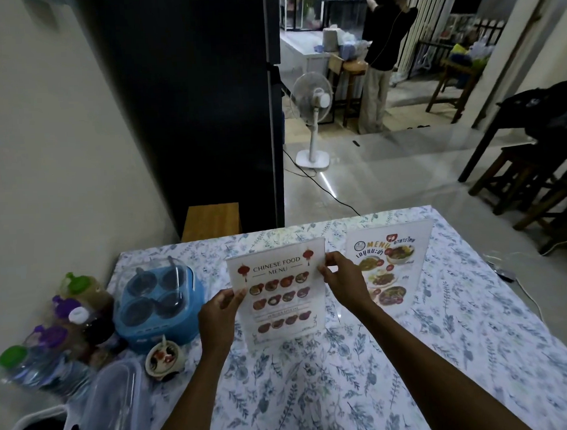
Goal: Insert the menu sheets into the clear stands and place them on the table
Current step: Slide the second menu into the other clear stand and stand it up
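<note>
A clear stand with the Chinese food menu sheet (279, 293) inside stands upright on the floral tablecloth (347, 374) at the table's middle. My left hand (220, 315) grips its left edge about halfway up. Fingers of my right hand (341, 277) pinch its upper right edge. To the right, a second clear stand holding a Thai menu sheet (390, 268) stands upright on its own, partly hidden behind my right hand.
A blue condiment caddy (159, 304), several bottles (63, 325), a small chilli bowl (165, 356) and a clear plastic box (105, 414) crowd the table's left side. A cable (526, 298) runs off the right edge. A person stands far back beyond a fan (313, 116).
</note>
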